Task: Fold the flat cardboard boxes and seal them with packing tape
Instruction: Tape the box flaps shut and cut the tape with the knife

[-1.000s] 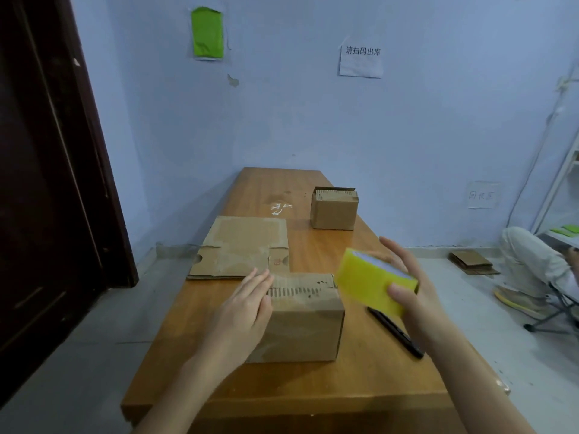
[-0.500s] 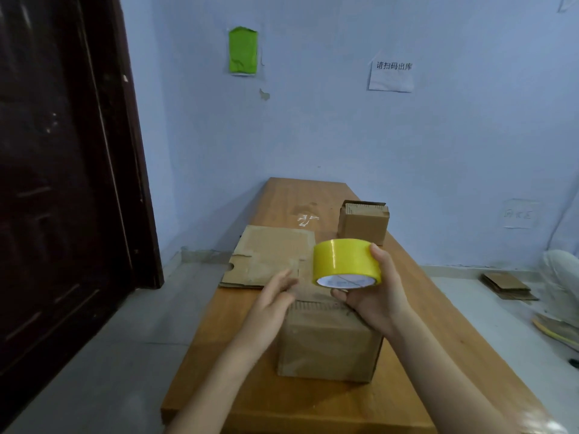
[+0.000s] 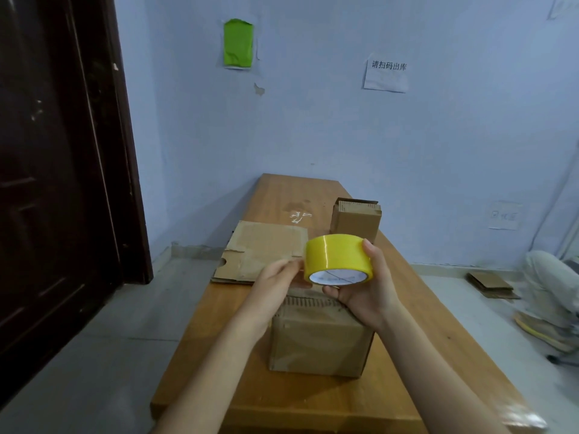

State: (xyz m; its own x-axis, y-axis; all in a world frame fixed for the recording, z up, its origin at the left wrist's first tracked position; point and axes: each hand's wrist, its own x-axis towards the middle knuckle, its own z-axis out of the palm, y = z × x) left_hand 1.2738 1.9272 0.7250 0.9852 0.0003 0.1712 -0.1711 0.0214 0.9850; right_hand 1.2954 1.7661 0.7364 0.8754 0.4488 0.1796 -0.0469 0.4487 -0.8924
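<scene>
Tape roll (image 3: pixel 336 257) gripped in my right hand (image 3: pixel 365 291), left hand (image 3: pixel 277 281) picking at its edge; light, slick film, hold by the rim over folded box (image 3: pixel 319 336)

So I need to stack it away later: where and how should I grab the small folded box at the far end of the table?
Grip the small folded box across its two flat side walls, coming from above; it stands upright with free space on both sides.
</scene>
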